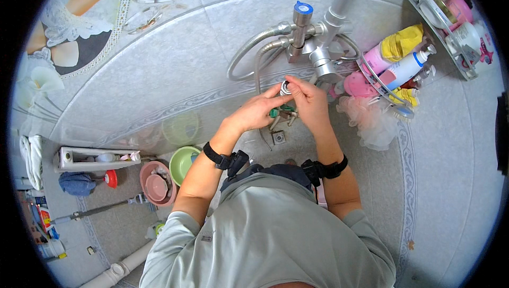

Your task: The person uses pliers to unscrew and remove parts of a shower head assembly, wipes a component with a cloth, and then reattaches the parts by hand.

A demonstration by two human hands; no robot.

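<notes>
Grey marbled tile wall [180, 44] curves round this wet room; I'm looking down on a person in a pale grey-green cotton T-shirt [297, 229], bent toward the plumbing. High L, a wall picture of white lilies and lace [45, 84].

Centre, a chrome shower mixer [322, 64] w/ a blue-capped tap knob [303, 10]; braided steel hoses [268, 32] loop off it, prob. slack so they can bend. R: a grey corner shelf [460, 65] w/ toiletries. Below it, a white pump bottle w/ blue band [407, 69] and a crumpled yellow packet [402, 43] sit behind a curved metal rail, presumably to stop them tipping. A peach-and-white mesh bath puff [366, 118] hangs there, prob. to drip dry.

Floor, L: a round lime-green plastic basin [180, 163] beside a pink plastic basin [146, 195], a smaller one nested inside, likely to save space. Black wrist straps [227, 162] on both arms, each w/ a small black unit.

Smallest, mid-view: a short ringed silver fitting [285, 89], up betw. the hands, just below the mixer. R hand [310, 105]: thumb and index pinched on it. L hand [256, 112]: fingers stretched to its near side, touching; can't tell if they grip. Two hands there prob. for steadiness.

Labels: printed bottles, plus a small dark shirt patch [207, 237]; too tiny to read.
</notes>
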